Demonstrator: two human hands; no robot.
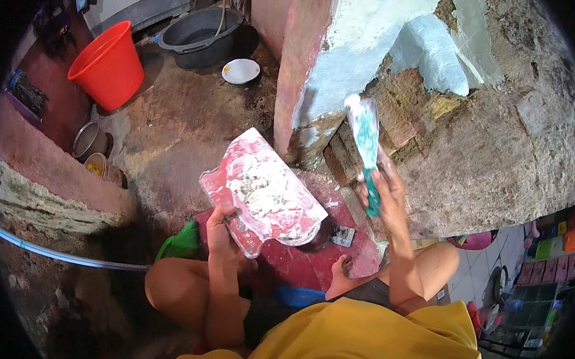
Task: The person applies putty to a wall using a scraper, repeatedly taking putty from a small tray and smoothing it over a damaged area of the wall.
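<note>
Up and right of the left hand, clamped in its fingers by the near edge: 1 red board, face smeared with white paste. To the right of the board: right hand, closed around 1 green-handled scraper, blade up, white dab at its tip. Contact between blade and light-blue wall beyond: cannot tell.

Risks, as judged: board, gripped at 1 edge, could tip and shed paste onto the red tiles below if the left wrist turned; dab could drop if the scraper were swung or tilted sharply; grit could foul the blade if it scraped the broken masonry.

Count, outward from the grip: hands, 2; board, 1; scraper, 1; just below-right of the board, flat square piece, 1; left of the left hand, green bag, 1; farther up-left, red bucket, 1; dark tub, 1; white dish, 1.
</note>
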